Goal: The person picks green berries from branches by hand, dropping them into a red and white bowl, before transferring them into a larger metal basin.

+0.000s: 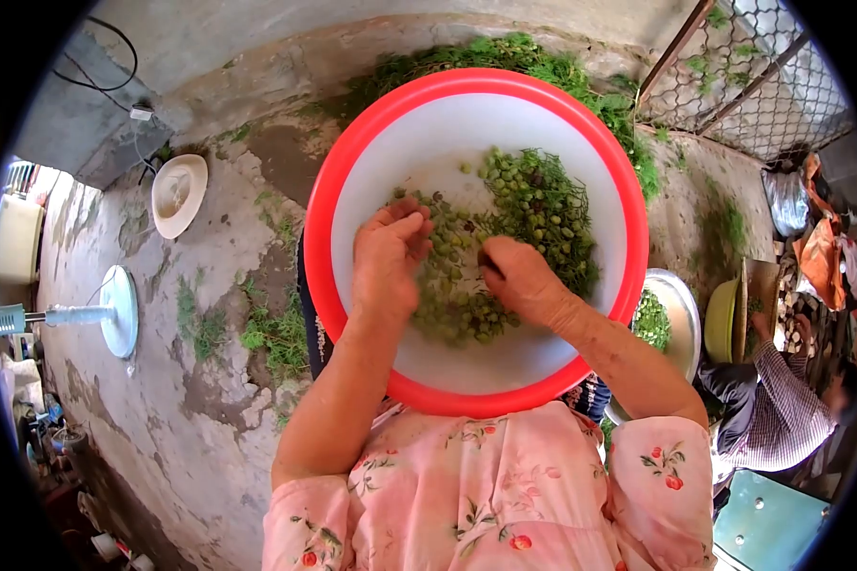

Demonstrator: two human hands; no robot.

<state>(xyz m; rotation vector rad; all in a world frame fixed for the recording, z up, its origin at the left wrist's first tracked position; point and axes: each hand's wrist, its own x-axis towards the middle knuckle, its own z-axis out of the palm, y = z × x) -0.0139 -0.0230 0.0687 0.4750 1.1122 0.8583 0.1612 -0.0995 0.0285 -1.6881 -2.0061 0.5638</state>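
A large white basin with a red rim [322,219] rests on the person's lap. Green pods or berries with leafy stems [548,214] are heaped at its right side, and looser green pieces [457,309] lie between and below the hands. Over the left part of the basin is my left hand [388,252], its fingers curled with the thumb pressed toward them; whatever they hold is too small to make out. My right hand [524,276] is closed beside the heap, fingertips pointing left, and its grip is hidden. The two hands are apart.
A metal bowl [687,319] with green pieces stands right of the basin. Beyond it, another person in a checked shirt [792,409] sits by a yellow-green basin [721,322]. Cut greenery [543,62] lies behind. A hat [178,195] and a fan [119,311] are at left.
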